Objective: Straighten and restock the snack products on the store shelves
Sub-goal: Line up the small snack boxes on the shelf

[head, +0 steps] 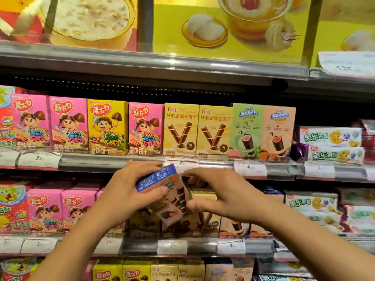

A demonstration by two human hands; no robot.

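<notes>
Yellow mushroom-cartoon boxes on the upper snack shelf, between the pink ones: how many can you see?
1. The yellow box stands third from the left in that row, with pink boxes on either side. More may sit hidden behind it.

Tiered metal store shelving (154,63)

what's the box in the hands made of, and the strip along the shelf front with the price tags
The peach snack box gripped by the left hand and right hand looks like thin printed cardboard: flat faces, sharp folded edges, slight sheen. The price strip seems to be clear glossy plastic, judging by the streaked glare over the paper price tags behind it.
</notes>
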